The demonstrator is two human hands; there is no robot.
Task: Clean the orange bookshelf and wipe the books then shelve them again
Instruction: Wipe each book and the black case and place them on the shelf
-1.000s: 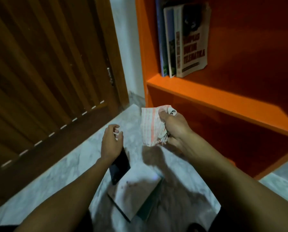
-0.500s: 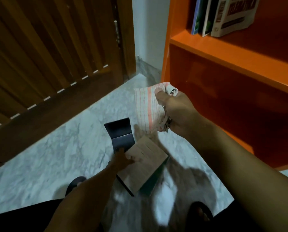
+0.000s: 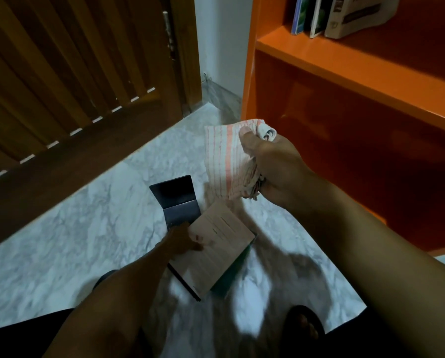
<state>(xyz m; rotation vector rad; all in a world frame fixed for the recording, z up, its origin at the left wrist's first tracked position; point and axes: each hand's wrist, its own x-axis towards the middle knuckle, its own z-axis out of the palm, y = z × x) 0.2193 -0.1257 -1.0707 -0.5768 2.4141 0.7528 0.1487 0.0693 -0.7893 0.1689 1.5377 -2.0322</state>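
Observation:
My right hand (image 3: 275, 166) grips a bunched white cloth with orange stripes (image 3: 224, 161) above the floor, in front of the orange bookshelf (image 3: 345, 65). My left hand (image 3: 182, 239) is down at the left edge of a pale brown book (image 3: 216, 254). Its thumb lies on the cover and its fingers are hidden under the edge. This book lies on a teal book (image 3: 238, 270), of which only a strip shows. A dark book (image 3: 177, 202) lies just beyond, its cover standing open. Three more books (image 3: 317, 16) stand on the upper shelf.
A brown slatted wooden door (image 3: 74, 73) closes off the left side. The marble floor (image 3: 61, 249) spreads between door and shelf. My foot in a sandal (image 3: 304, 324) is at the bottom right, close to the books. The lower shelf compartment (image 3: 371, 156) holds nothing visible.
My left hand dropped from above the dark book to the pale book's edge. My view tilted down, so the shelf books slid toward the top. The cloth stayed in my right hand.

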